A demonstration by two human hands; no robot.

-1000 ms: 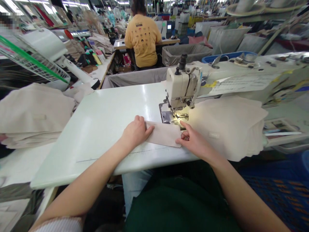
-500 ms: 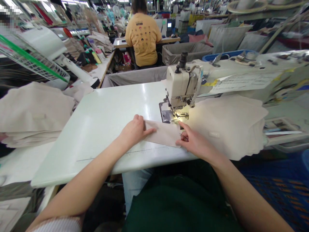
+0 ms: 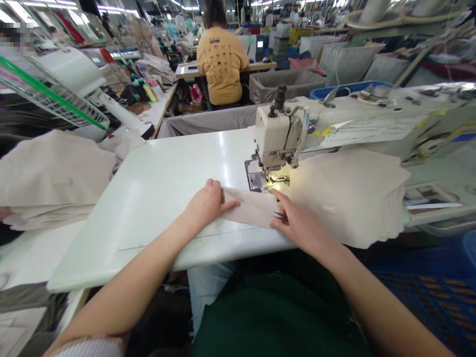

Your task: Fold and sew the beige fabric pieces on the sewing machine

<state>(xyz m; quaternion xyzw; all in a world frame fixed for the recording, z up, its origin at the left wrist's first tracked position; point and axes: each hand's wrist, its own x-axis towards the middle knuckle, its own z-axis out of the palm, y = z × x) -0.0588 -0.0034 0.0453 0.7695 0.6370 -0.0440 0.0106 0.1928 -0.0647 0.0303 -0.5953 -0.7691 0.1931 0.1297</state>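
A beige fabric strip [image 3: 251, 207] lies on the pale table in front of the sewing machine [image 3: 277, 134]. My left hand [image 3: 210, 201] grips the strip's left end, thumb on top and fingers behind its edge. At the right end is my right hand [image 3: 293, 213], with small metal snips [image 3: 280, 216] held in its palm, their tips pointing left over the fabric. Its index finger reaches to the strip's upper right corner, just below the lit needle plate [image 3: 278, 179].
Stacked beige pieces [image 3: 349, 193] lie right of the needle, and another stack [image 3: 55, 173] is at the far left. A blue basket [image 3: 427, 302] stands at the lower right. Beyond the table are a grey cloth bin [image 3: 215, 119] and a seated person in yellow [image 3: 221, 64].
My right index finger has shifted slightly left, and the snips show more clearly in the hand. My left hand keeps its hold. The view has tilted slightly.
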